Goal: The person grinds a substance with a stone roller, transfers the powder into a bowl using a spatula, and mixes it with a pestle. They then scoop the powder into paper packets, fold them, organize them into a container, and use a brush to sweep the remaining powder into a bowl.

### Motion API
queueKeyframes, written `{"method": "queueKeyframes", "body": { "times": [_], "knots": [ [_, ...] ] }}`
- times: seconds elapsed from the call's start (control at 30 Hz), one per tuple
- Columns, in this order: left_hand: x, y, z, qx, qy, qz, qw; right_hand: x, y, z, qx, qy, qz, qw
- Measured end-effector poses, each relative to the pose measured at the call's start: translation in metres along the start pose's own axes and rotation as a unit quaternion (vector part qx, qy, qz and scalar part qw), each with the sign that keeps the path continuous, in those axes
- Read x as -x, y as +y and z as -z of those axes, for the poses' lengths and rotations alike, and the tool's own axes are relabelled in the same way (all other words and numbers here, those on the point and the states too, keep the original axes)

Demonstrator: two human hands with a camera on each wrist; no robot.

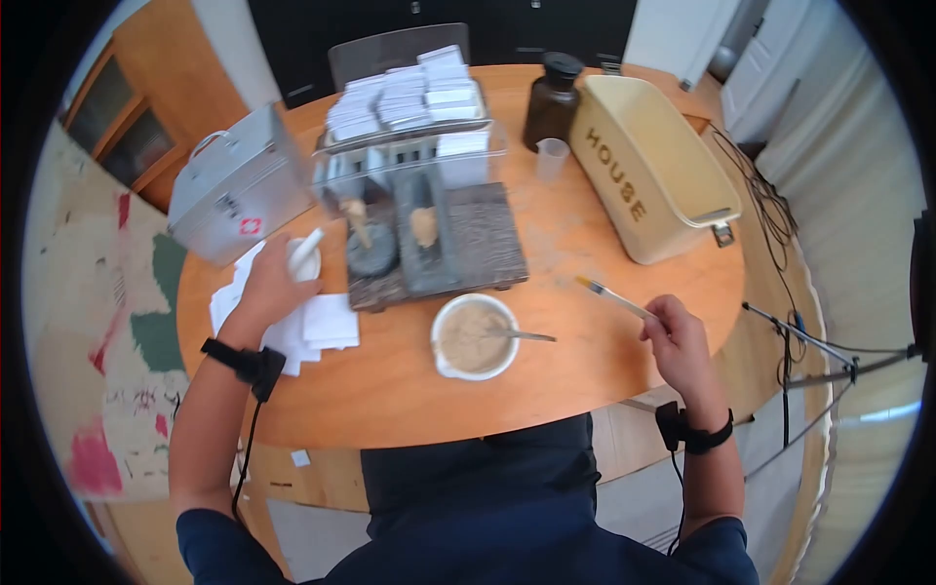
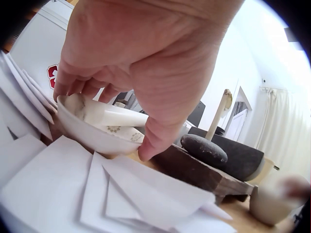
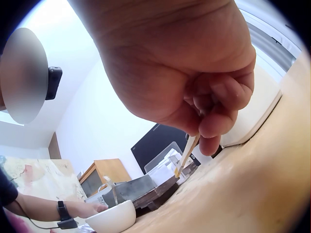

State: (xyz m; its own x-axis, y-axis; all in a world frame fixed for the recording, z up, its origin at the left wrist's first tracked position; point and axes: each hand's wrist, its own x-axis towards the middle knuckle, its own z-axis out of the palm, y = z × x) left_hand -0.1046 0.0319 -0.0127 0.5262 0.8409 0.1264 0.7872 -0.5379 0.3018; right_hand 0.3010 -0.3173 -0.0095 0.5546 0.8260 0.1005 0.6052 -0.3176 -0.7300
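My left hand (image 1: 268, 285) reaches over a small white bowl (image 2: 92, 133) at the left of the table, fingers at its far rim and thumb at the near one, gripping it. A white rod like a pestle (image 2: 121, 117) leans inside. Folded white papers (image 2: 141, 189) lie around and under that hand. My right hand (image 1: 678, 343) pinches a thin flat brush (image 1: 620, 299) by its handle, the yellowish bristles pointing left, low over the table. Between the hands stands a larger white bowl (image 1: 438, 357) of beige paste (image 1: 470, 341), with a metal spoon (image 1: 531, 336) resting in it.
Behind the paste bowl, a dark wooden board (image 1: 483, 234) bears a grey stone trough (image 1: 419, 273) and round stone (image 1: 372, 252). A rack of white packets (image 1: 405, 97), metal box (image 1: 239, 185), dark jar (image 1: 553, 107), plastic cup (image 1: 552, 159) and cream HOUSE bin (image 1: 634, 210) surround it.
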Motion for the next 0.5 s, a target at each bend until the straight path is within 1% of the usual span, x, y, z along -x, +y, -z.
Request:
{"method": "queueKeyframes", "body": {
  "times": [0.07,0.2,0.27,0.3,0.37,0.4,0.47,0.5],
  "knots": [
    [-0.001,0.004,0.002,-0.001,-0.03,0.05,0.998,-0.004,-0.002,0.002,0.007,-0.001,0.003,1.0],
    [0.0,0.016,0.006,0.0,-0.036,0.052,0.998,-0.008,-0.008,0.001,0.03,-0.006,-0.007,1.0],
    [0.001,0.021,0.008,0.014,-0.041,0.059,0.997,-0.011,-0.007,-0.001,0.069,0.002,0.008,0.998],
    [0.002,0.015,0.006,0.014,-0.042,0.056,0.997,-0.013,-0.008,-0.002,0.069,0.004,0.006,0.998],
    [0.007,0.0,0.003,0.004,0.024,-0.021,0.999,-0.018,-0.01,-0.004,0.116,0.026,0.055,0.991],
    [0.012,0.001,0.004,0.002,0.02,-0.028,0.999,-0.023,-0.013,-0.004,0.114,0.03,0.049,0.992],
    [0.026,0.01,0.017,0.064,0.102,-0.04,0.992,-0.034,-0.021,-0.001,0.181,0.048,0.104,0.977],
    [0.036,0.021,0.021,0.116,0.105,-0.033,0.987,-0.04,-0.026,0.0,0.181,0.052,0.092,0.978]
  ]
}}
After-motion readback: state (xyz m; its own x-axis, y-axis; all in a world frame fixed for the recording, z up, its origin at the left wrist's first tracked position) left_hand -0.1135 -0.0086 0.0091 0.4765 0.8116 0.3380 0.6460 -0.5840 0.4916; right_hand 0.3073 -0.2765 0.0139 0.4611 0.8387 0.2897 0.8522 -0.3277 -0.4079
